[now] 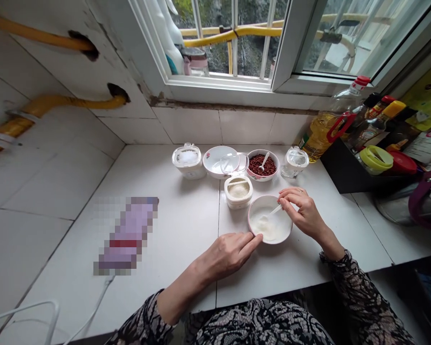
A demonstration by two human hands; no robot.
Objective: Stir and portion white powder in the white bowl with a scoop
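Observation:
A white bowl (283, 225) with a pink rim stands on the counter, a pale, whitish substance (267, 229) in its bottom. At its near left side, my left hand (232, 251) grips the rim between thumb and fingers. My right hand (301, 211), at the bowl's right edge, pinches the handle of a small white spoon (275, 210) whose tip reaches into the pale substance. Just behind the bowl sits an uncovered jar (239, 190) of pale, grainy contents. Farther back, a bowl of dark red beans (261, 165) has another white spoon (264, 161) resting in it.
Along the back stand a lidded container (187, 162), a white bowl (215, 160) with a clear lid (233, 164) over its edge, and a glass jar (295, 162). An oil bottle (321, 132) and condiments fill the right corner. A blurred purple object (129, 235) with a cable lies left.

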